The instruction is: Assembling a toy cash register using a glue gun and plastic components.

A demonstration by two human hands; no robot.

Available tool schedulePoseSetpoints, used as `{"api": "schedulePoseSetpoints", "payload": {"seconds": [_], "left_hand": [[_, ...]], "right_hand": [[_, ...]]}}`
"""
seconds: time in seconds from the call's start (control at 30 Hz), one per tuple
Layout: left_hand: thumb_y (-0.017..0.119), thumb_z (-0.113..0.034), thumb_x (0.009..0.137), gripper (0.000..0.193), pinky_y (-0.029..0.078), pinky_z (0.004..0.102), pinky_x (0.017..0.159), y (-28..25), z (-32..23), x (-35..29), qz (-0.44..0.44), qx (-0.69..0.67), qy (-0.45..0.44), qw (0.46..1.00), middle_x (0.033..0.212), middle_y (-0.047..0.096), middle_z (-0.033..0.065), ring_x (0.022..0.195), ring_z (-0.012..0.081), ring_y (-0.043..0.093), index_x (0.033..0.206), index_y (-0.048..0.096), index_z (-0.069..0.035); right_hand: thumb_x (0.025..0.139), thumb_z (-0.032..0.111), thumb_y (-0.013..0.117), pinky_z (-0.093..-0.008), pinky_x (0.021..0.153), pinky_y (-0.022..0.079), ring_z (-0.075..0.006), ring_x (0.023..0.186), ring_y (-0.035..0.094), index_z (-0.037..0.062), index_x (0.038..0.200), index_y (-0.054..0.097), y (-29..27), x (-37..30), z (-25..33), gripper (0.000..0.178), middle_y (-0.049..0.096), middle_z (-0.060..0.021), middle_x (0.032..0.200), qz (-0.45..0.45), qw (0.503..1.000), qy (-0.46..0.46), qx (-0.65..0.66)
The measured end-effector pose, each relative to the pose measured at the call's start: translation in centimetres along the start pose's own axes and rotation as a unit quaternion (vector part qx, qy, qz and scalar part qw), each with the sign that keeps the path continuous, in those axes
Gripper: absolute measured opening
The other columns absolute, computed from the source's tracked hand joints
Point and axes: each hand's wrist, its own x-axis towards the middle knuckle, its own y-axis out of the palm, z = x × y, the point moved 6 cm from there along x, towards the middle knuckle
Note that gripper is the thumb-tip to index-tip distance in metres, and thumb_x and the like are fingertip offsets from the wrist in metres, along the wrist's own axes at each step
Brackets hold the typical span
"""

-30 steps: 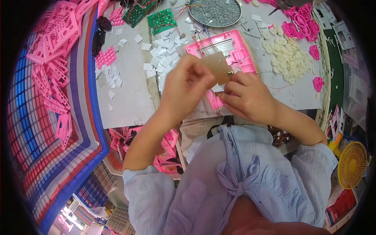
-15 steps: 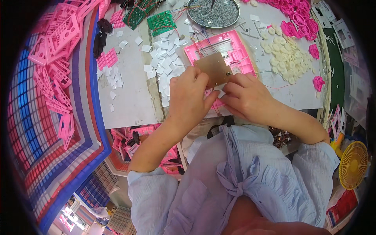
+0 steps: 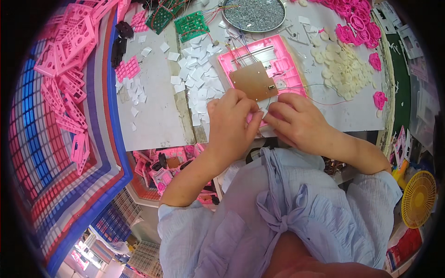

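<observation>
While hands (image 3: 229, 123) (image 3: 298, 123) work, crates (image 3: 92, 157) perhaps stand tableside.

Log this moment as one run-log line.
left hand and right hand: fingertips close together, hold unclear | brown board: over pink housing | white squares: piled left of housing

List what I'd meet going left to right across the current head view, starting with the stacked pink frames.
Pink frames → green circuit board → left hand → right hand → pile of cream pieces → yellow fan.
</observation>
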Motion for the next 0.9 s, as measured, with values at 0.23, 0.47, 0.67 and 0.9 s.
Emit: {"api": "schedulePoseSetpoints", "payload": {"seconds": [0.23, 0.47, 0.67, 0.9], "left_hand": [[0.082, -0.013, 0.076, 0.047, 0.041, 0.0386, 0.084, -6.6, 0.0, 0.7, -0.238, 0.056, 0.019, 0.969, 0.104, 0.052, 0.0114, 0.091, 0.0265, 0.051, 0.113, 0.056, -0.004], [0.084, -0.011, 0.077, 0.06, 0.047, 0.0335, 0.068, 2.2, 0.4, -4.3, -0.073, -0.078, -0.083, 0.991, 0.098, 0.053, 0.0102, 0.076, 0.02, 0.053, 0.123, 0.046, -0.002], [0.074, -0.003, 0.084, 0.052, 0.044, 0.0269, 0.054, 2.6, 0.3, -5.7, -0.071, -0.106, -0.112, 0.985, 0.082, 0.061, 0.0066, 0.06, 0.014, 0.053, 0.126, 0.046, -0.001], [0.062, 0.0, 0.094, 0.028, 0.036, 0.0197, 0.057, -1.1, 2.1, -4.6, -0.075, -0.412, -0.22, 0.881, 0.082, 0.061, -0.0002, 0.063, 0.0046, 0.047, 0.12, 0.052, -0.003]], "right_hand": [[0.07, 0.014, 0.072, -0.0385, 0.088, 0.051, -0.0305, 0.108, 0.057, 0.0046, 0.111, 0.068, -0.1, 0.0, -0.3, 0.043, 0.061, -0.0075, 0.104, -0.011, 1.0, 0.006, 0.001], [0.068, 0.013, 0.074, -0.0385, 0.085, 0.053, -0.029, 0.102, 0.059, 0.0043, 0.11, 0.069, -0.4, 0.8, -0.5, 0.043, 0.062, -0.0062, 0.098, -0.028, 0.999, -0.005, 0.023], [0.075, 0.013, 0.074, -0.0374, 0.083, 0.053, -0.0277, 0.097, 0.059, 0.0045, 0.107, 0.068, -0.4, 1.1, -0.9, 0.034, 0.061, -0.0068, 0.092, -0.044, 0.998, -0.01, 0.035], [0.077, 0.016, 0.075, -0.0361, 0.079, 0.052, -0.0269, 0.091, 0.058, 0.0052, 0.108, 0.067, 0.0, 1.4, -0.9, 0.034, 0.06, -0.0062, 0.09, -0.025, 0.999, 0.002, 0.032]]}}
